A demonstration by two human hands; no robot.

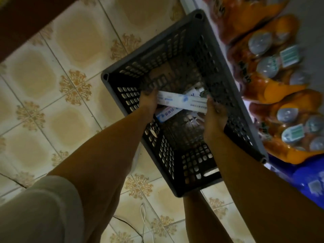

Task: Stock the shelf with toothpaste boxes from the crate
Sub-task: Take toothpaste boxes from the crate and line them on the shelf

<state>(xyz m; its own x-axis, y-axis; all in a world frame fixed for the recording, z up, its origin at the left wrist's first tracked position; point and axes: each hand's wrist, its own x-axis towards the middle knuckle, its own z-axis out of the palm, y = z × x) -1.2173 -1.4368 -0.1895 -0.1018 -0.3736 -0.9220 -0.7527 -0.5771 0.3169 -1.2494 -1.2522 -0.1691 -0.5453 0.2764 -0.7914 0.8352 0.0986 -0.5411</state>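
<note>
Head view: looking down into a crate on a tiled floor; dim light.
Sleeve [40,213]: pale, near left, on the left arm.
Cable [144,220]: white, thin, on the floor near the bottom edge.
Floor [52,88]: beige tiles with brown ornaments at the corners.
Crate [177,179]: dark grey, perforated walls, standing on the floor, its right side just beside the shelf.
Left hand [148,102]: inside the crate, fingers curled round the left end of the top box.
Right hand [214,118]: inside the crate, grasping the right end of the same box; fingertips hidden behind the box.
Top box [184,100]: long white toothpaste box, held between both hands, lying across the crate's middle.
Other boxes [168,114]: white with blue print, in the crate under and behind the top box; number cannot be told.
Shelf [313,32]: grey, right edge of view.
Bottle packs [273,71]: orange shrink-wrapped bottles with pale caps, on the shelf.
Blue pack [308,181]: near right, on the shelf.
</note>
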